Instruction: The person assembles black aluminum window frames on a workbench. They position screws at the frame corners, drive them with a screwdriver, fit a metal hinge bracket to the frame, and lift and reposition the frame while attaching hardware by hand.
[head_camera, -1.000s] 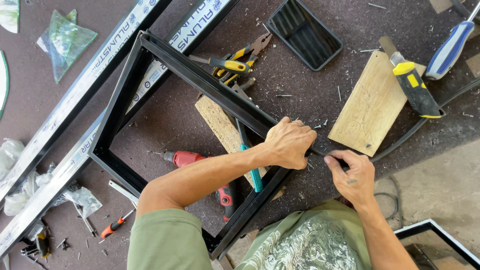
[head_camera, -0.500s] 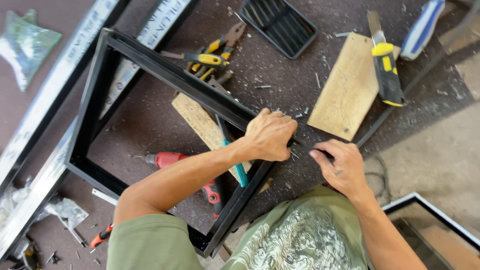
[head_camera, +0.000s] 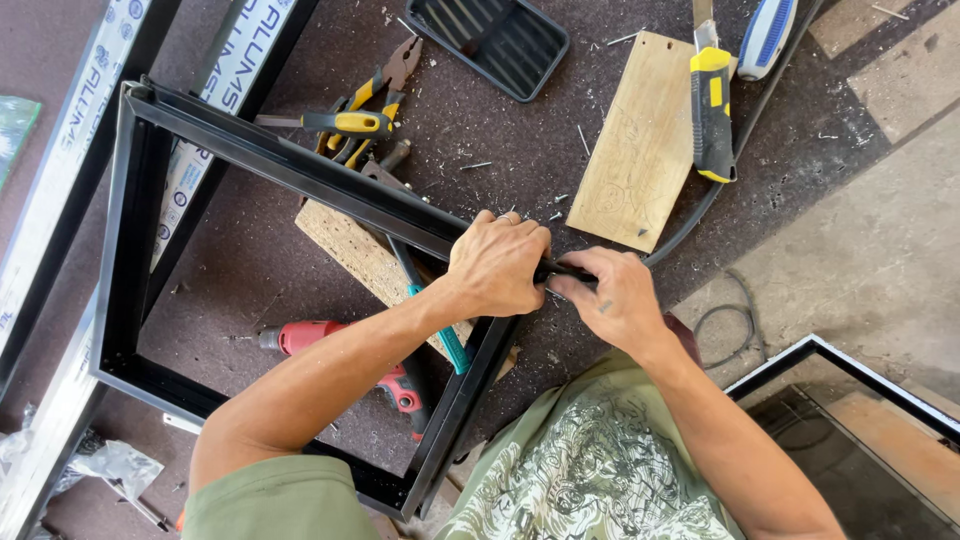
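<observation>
Left hand (head_camera: 497, 262) is clamped over the near right corner of the black metal frame (head_camera: 300, 172), knuckles up, fingers wrapped round the rail. Right hand (head_camera: 612, 297) sits just beside it at the same corner, fingers pinched on a small dark part (head_camera: 566, 272) pressed against the frame; what that part is cannot be told.

Frame: four black channel rails joined into a rectangle, lying flat on the dark speckled surface (head_camera: 500, 130), skewed to the view. Judged stiff and fairly light, likely hollow section; edges look sharp and the finish smooth, so a grip over a rail close to a corner should hold best.

Inside the frame, just left of the left hand: a pale perforated board (head_camera: 350, 250), a teal-handled tool (head_camera: 445, 335) and a red power drill (head_camera: 330, 338). Beyond the frame's far rail: yellow-handled pliers (head_camera: 365, 105) and a black slatted tray (head_camera: 490, 40). Right of the frame: a plywood offcut (head_camera: 640, 145) with a yellow-and-black tool (head_camera: 711, 112) touching its edge. Left of the frame: long wrapped metal lengths (head_camera: 70, 170)
</observation>
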